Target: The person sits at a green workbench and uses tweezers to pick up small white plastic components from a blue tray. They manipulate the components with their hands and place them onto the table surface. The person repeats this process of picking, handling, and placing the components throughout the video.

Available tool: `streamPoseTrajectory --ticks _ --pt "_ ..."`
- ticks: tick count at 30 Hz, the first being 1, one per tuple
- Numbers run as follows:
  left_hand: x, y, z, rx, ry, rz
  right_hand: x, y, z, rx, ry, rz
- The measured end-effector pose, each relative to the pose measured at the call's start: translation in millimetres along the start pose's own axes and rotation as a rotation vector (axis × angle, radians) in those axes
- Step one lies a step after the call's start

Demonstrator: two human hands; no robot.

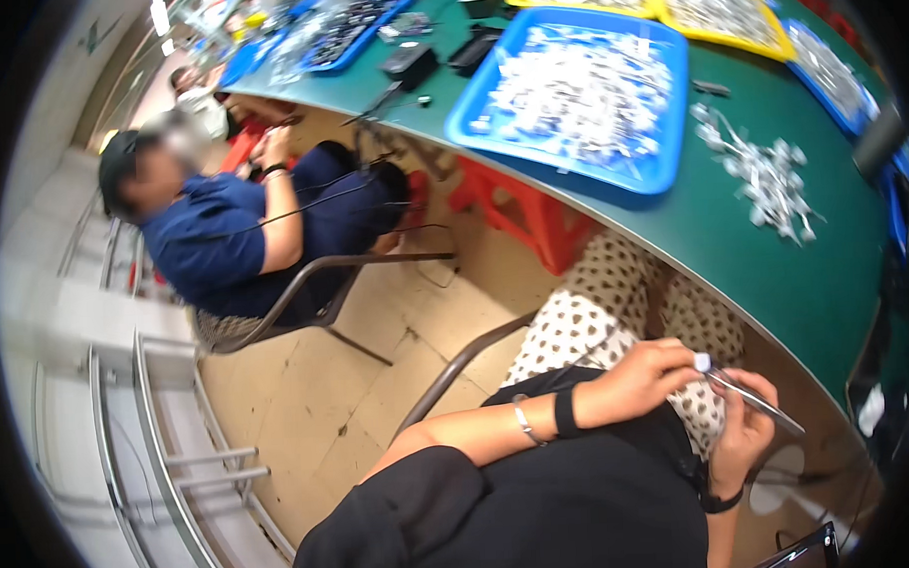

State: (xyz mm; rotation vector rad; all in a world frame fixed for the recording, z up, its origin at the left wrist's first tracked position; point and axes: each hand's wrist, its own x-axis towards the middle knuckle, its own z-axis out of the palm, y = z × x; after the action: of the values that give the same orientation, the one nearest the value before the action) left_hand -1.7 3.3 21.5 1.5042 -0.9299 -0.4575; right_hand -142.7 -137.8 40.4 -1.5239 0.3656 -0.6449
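Above my lap, my left hand (646,379) is closed in a pinch on a small white piece (702,361). My right hand (742,429) grips a slim grey metal tool (775,413), whose one end meets the white piece while the other sticks out past my fingers. Whether the tool is a pair of tweezers cannot be made out. On the green table (662,217) beyond my hands lies a loose heap of small white and clear parts (766,178). A blue tray (671,166) full of similar white parts stands at the table's edge.
Yellow trays (787,47) and another blue tray (802,67) hold more parts at the back. A black box (412,63) sits farther left. A co-worker in dark blue (222,217) sits on a chair (304,279) to the left. Red stools (532,216) stand under the table.
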Motion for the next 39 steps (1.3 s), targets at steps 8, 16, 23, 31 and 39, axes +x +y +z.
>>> streamPoseTrajectory --ticks 8,16,23,31,39 --pt "-7 -5 -4 0.007 0.045 0.045 3 -4 9 -0.016 -0.033 -0.018" --pt "-8 -5 -11 0.097 0.032 0.034 6 -17 22 -0.062 -0.031 -0.019" --pt "-4 -2 -7 0.153 0.003 0.054 5 -7 21 -0.093 -0.025 -0.078" --pt "-6 -2 -9 0.207 -0.035 0.050 5 -4 26 -0.120 -0.025 -0.045" --pt "-4 -2 -8 0.253 -0.021 0.078 8 -4 26 -0.202 -0.026 -0.037"
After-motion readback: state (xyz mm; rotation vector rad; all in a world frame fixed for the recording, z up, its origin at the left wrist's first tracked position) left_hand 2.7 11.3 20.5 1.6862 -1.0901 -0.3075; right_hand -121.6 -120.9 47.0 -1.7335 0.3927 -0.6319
